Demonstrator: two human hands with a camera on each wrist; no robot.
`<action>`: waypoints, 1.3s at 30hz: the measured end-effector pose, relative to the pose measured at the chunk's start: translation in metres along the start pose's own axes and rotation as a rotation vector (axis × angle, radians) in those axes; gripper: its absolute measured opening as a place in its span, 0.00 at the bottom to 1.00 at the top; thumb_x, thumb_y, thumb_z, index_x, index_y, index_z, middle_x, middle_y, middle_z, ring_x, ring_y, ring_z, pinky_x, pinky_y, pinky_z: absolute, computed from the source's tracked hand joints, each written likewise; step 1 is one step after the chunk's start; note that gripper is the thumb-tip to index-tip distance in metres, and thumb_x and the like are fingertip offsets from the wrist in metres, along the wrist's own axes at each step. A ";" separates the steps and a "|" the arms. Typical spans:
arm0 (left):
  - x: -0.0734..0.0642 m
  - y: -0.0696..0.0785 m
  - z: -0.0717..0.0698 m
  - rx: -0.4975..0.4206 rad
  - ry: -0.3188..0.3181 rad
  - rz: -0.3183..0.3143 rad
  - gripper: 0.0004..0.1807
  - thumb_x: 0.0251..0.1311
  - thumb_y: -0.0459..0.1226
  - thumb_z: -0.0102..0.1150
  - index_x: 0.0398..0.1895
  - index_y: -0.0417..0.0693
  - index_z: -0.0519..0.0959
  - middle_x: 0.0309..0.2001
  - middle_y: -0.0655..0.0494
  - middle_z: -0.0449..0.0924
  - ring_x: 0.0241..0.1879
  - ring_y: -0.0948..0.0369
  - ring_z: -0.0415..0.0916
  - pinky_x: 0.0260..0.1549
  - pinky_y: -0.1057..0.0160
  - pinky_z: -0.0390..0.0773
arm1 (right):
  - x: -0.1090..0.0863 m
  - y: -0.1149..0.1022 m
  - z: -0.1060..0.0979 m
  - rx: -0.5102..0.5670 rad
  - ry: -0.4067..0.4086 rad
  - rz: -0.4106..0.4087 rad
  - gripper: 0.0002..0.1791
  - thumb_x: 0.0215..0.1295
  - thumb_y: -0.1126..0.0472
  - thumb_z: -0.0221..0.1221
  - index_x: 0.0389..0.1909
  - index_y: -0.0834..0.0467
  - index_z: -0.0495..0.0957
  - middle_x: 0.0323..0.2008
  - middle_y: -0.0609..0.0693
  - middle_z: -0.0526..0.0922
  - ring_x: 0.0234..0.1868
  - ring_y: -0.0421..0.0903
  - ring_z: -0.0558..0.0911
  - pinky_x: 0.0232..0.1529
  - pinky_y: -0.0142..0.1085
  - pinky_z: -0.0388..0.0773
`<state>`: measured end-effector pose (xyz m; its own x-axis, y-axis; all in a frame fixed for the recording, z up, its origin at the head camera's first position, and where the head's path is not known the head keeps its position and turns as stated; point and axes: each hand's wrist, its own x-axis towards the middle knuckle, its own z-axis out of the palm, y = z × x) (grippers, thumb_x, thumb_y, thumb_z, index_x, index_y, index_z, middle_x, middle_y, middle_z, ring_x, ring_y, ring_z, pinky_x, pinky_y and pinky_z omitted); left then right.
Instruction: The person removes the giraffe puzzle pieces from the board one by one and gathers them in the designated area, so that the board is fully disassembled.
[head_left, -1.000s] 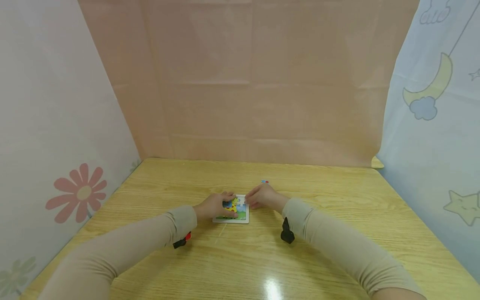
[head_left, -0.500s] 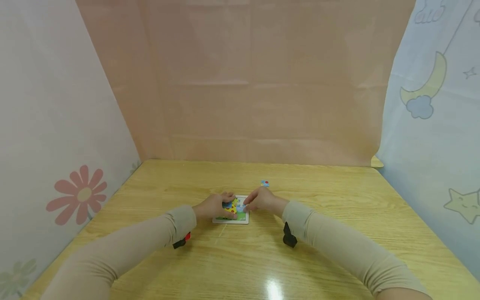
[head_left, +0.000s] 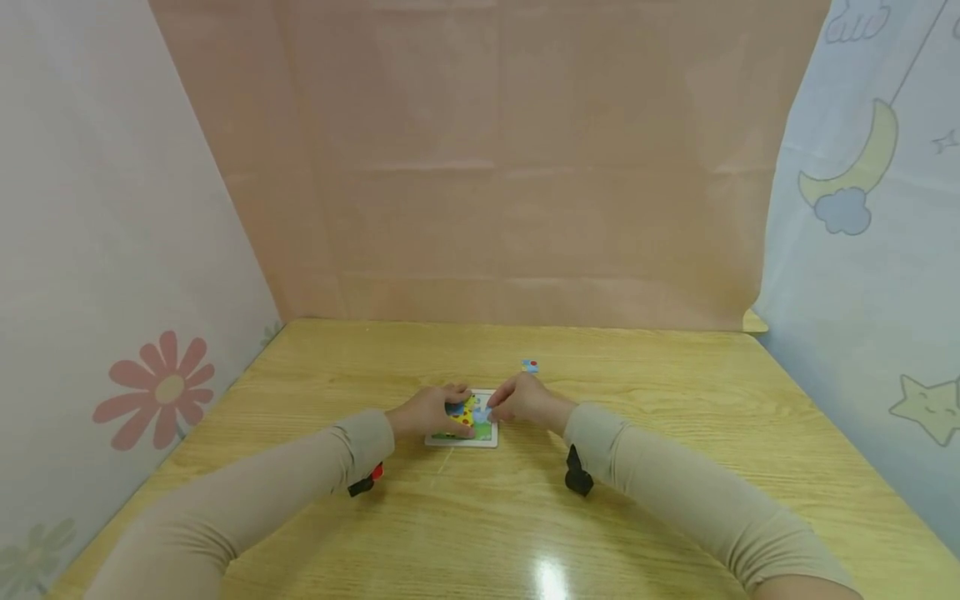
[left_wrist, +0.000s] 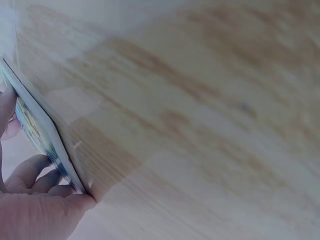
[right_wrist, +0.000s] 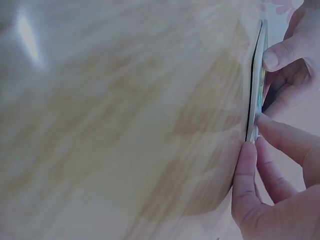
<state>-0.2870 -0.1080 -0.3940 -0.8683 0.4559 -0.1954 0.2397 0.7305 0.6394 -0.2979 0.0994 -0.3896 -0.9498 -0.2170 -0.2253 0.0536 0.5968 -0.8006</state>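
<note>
A small jigsaw puzzle [head_left: 483, 442] in a white frame lies on the wooden table; a yellow, red-spotted giraffe shows on it. My left hand [head_left: 423, 413] spans its left half, thumb toward the near edge. In the left wrist view, curled fingers of this hand [left_wrist: 32, 200] hold the frame's edge. At the right edge, my right hand [head_left: 531, 398] pinches a light blue puzzle piece [head_left: 482, 414] with thumb and index finger, low over the board. Its fingertips largely hide the piece. In the right wrist view, the right hand's fingers [right_wrist: 277, 137] meet at the frame's corner.
A loose blue puzzle piece with a red dot [head_left: 530, 366] lies on the table [head_left: 480, 517] beyond my right hand. A brown sheet [head_left: 495, 167] stands at the back. Printed cloths [head_left: 112, 208] flank both sides. Black wrist devices [head_left: 578, 473] hang under the cuffs.
My right hand has shifted slightly along the puzzle's right side toward the near edge, uncovering more of the loose piece. My left hand has stayed in place on the board.
</note>
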 end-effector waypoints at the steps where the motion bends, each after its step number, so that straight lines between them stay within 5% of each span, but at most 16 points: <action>1: 0.000 0.000 0.000 -0.001 0.002 0.003 0.45 0.52 0.50 0.70 0.72 0.49 0.62 0.76 0.54 0.52 0.76 0.49 0.44 0.73 0.46 0.49 | 0.000 0.000 0.000 -0.002 0.006 -0.002 0.05 0.52 0.65 0.71 0.31 0.57 0.87 0.32 0.48 0.84 0.29 0.42 0.79 0.31 0.31 0.78; 14: 0.003 -0.002 0.001 0.027 0.003 0.016 0.45 0.52 0.50 0.71 0.72 0.49 0.62 0.76 0.53 0.52 0.77 0.50 0.43 0.74 0.47 0.47 | -0.004 -0.001 -0.001 0.133 0.004 0.009 0.06 0.56 0.68 0.68 0.35 0.63 0.86 0.38 0.52 0.85 0.29 0.41 0.80 0.35 0.32 0.82; 39: 0.006 -0.007 0.000 0.049 -0.007 0.020 0.46 0.51 0.52 0.71 0.72 0.50 0.62 0.76 0.54 0.51 0.77 0.50 0.43 0.74 0.46 0.48 | 0.003 0.001 0.001 0.275 -0.058 0.060 0.08 0.61 0.66 0.64 0.40 0.65 0.85 0.26 0.51 0.87 0.26 0.41 0.85 0.31 0.32 0.84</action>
<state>-0.2943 -0.1101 -0.3997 -0.8602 0.4738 -0.1886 0.2779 0.7456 0.6057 -0.3008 0.0988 -0.3913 -0.9236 -0.2358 -0.3023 0.1986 0.3802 -0.9033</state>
